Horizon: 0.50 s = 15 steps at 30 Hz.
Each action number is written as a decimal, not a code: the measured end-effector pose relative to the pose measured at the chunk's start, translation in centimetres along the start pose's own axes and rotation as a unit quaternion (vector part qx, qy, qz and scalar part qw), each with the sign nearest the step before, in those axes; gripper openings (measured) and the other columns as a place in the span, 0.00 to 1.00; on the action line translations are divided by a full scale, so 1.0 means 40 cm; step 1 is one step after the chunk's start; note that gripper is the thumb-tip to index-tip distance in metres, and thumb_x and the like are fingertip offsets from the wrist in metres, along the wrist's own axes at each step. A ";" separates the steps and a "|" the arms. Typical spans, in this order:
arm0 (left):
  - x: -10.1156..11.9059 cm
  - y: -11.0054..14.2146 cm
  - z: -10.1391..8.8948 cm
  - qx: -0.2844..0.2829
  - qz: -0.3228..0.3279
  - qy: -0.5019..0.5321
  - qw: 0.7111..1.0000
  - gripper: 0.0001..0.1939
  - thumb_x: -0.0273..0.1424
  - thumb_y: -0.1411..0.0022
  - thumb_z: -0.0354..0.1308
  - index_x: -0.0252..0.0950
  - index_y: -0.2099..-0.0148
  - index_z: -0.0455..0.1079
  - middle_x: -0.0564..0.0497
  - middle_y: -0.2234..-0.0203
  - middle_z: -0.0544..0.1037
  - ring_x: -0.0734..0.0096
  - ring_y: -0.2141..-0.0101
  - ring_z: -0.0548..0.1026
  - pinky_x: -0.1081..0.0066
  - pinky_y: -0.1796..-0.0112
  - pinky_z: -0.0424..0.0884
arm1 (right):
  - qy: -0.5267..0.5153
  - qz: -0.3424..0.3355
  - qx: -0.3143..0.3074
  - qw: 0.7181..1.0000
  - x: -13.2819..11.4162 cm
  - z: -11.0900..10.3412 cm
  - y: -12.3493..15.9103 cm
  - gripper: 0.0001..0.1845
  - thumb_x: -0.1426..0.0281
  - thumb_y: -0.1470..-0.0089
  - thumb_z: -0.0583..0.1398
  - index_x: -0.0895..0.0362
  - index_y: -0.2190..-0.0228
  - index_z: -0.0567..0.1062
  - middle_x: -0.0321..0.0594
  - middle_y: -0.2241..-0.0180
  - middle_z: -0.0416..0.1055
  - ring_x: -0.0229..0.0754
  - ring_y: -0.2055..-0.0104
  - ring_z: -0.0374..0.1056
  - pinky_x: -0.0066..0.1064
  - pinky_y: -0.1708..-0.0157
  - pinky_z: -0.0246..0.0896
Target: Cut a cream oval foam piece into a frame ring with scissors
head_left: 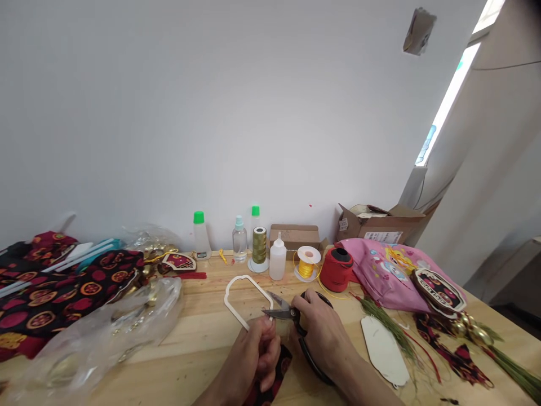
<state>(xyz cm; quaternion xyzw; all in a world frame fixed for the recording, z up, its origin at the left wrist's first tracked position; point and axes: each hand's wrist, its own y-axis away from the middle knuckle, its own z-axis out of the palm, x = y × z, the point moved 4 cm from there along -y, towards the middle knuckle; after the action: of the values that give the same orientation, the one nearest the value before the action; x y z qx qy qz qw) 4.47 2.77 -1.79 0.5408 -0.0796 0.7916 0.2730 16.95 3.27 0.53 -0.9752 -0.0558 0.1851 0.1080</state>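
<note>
My left hand (pixel 262 347) pinches the lower end of a thin white frame (pixel 233 307), an open outline with wavy edges. Dark fabric with a red and orange pattern (pixel 282 366) hangs below the same hand, partly hidden by it. In my right hand (pixel 319 327) is a pair of black-handled scissors (pixel 284 313). The blades are spread and reach across the frame's right side, just above my left fingertips. Whether they touch the frame I cannot tell.
Behind my hands stand a white squeeze bottle (pixel 278 260), an olive thread spool (pixel 259 247), a yellow cord spool (pixel 306 264) and a red thread cone (pixel 337 269). Patterned fabric (pixel 101 282) and a plastic bag (pixel 105 332) lie left. A white panel (pixel 384 352) and pink bag (pixel 380 270) lie right.
</note>
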 end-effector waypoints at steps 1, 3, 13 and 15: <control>-0.004 0.005 0.006 -0.008 -0.017 -0.007 1.000 0.17 0.38 0.46 0.40 0.38 0.83 0.51 0.63 0.94 0.49 0.85 0.93 0.43 0.82 0.92 0.45 | 0.007 0.019 0.004 1.000 0.014 -0.004 -0.003 0.11 0.78 0.63 0.54 0.54 0.73 0.67 0.36 0.72 0.59 0.37 0.72 0.56 0.24 0.76 0.44; -0.010 0.013 0.017 -0.029 -0.049 -0.016 0.998 0.18 0.39 0.46 0.41 0.38 0.84 0.51 0.63 0.94 0.50 0.85 0.93 0.44 0.81 0.92 0.45 | 0.011 0.056 0.026 0.998 0.037 -0.018 -0.004 0.12 0.77 0.63 0.54 0.55 0.71 0.67 0.37 0.72 0.59 0.37 0.72 0.57 0.25 0.75 0.45; 0.012 0.005 -0.012 -0.009 -0.016 -0.009 1.000 0.16 0.39 0.47 0.42 0.39 0.82 0.50 0.64 0.94 0.50 0.85 0.92 0.42 0.82 0.92 0.46 | -0.044 -0.005 -0.004 0.999 -0.008 0.009 0.005 0.11 0.79 0.66 0.53 0.54 0.75 0.66 0.35 0.73 0.60 0.36 0.71 0.57 0.23 0.75 0.47; 0.000 0.011 -0.002 -0.022 -0.036 -0.042 0.998 0.16 0.39 0.47 0.42 0.39 0.82 0.50 0.64 0.95 0.50 0.85 0.93 0.43 0.81 0.92 0.46 | -0.036 0.018 -0.004 0.999 0.016 0.007 -0.001 0.10 0.78 0.65 0.54 0.55 0.75 0.66 0.35 0.74 0.60 0.36 0.73 0.57 0.23 0.75 0.47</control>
<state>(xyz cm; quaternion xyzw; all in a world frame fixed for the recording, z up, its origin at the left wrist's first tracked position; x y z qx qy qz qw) 4.17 2.43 -1.73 0.5702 -0.0892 0.7558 0.3093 17.42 3.45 0.07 -0.9692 -0.0433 0.2215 0.0984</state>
